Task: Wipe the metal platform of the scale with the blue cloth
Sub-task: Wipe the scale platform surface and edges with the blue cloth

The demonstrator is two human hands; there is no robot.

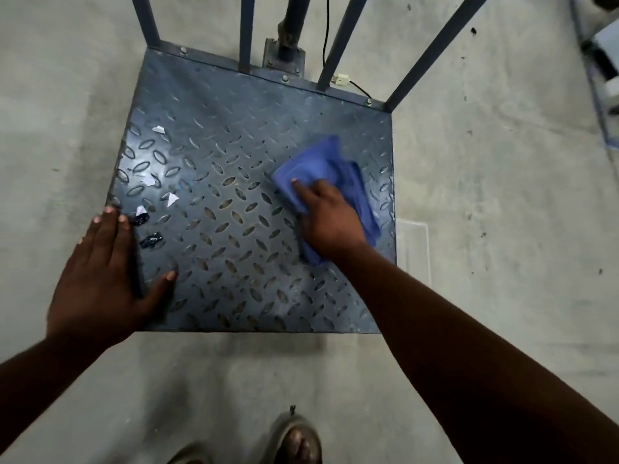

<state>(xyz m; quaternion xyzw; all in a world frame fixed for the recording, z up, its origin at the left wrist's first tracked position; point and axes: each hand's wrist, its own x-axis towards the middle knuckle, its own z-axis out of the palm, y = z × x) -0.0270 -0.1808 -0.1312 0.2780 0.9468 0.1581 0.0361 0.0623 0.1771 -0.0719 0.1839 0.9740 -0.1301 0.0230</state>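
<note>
The scale's metal platform point(234, 202) is a dark blue-grey checker plate lying on the concrete floor. A crumpled blue cloth point(321, 165) lies on its right half. My right hand point(326, 217) presses down on the cloth with its fingers spread over it. My left hand point(100, 272) rests flat on the platform's left front edge, fingers straight, thumb out on the plate. Several small white paper scraps point(171, 198) and two dark scraps point(150, 242) lie on the platform's left side, just beyond my left fingertips.
Blue metal rails point(432, 51) and a post point(291, 35) rise from the platform's far edge, with a black cable point(326, 31) behind. A clear plastic sheet point(413, 249) lies on the floor at the right. My sandalled foot point(294, 440) stands near the bottom edge.
</note>
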